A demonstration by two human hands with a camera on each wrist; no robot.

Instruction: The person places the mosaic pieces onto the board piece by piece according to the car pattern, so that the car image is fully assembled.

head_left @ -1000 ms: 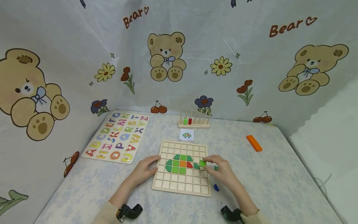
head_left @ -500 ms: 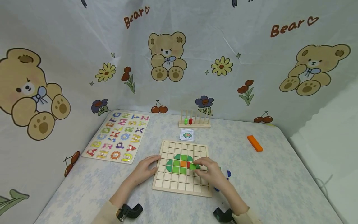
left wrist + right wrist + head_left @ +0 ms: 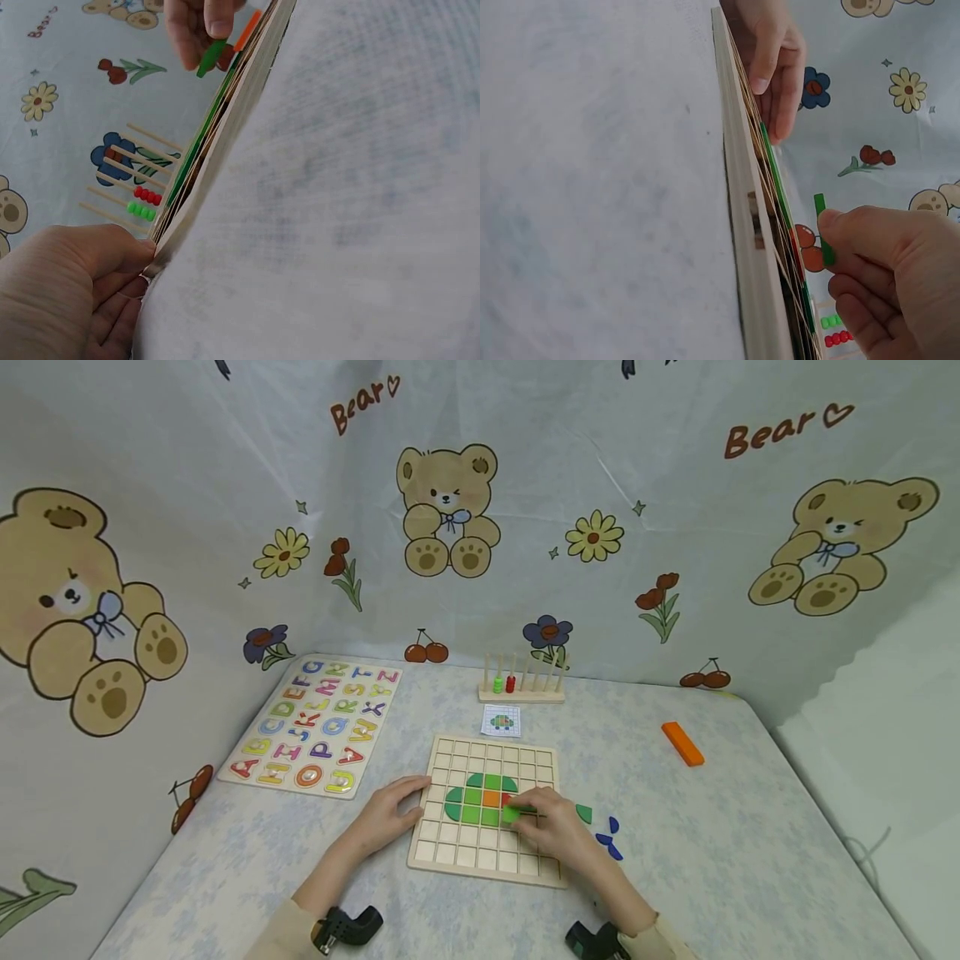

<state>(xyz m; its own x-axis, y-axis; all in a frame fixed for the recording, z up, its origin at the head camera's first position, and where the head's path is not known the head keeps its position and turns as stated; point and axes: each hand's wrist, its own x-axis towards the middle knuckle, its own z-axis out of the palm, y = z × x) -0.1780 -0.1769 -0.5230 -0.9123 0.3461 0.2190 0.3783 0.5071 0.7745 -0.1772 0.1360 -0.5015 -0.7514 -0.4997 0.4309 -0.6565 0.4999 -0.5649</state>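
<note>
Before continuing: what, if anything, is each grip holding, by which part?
Right grip: flat bright green tile, pinched by the side nearest the palm. Left grip: touches a pale square wooden board at its left edge, apparently not gripping.

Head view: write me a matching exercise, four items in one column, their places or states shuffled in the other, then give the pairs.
1. Right hand
2. Orange block
3. Picture card
4. Left hand

A. Between the peg stand and the grid board
B. Touching the grid board's left edge
C. Pinching a green tile
D. Lying on the table, to the right of the grid board

Pairs: 1-C, 2-D, 3-A, 4-B
</note>
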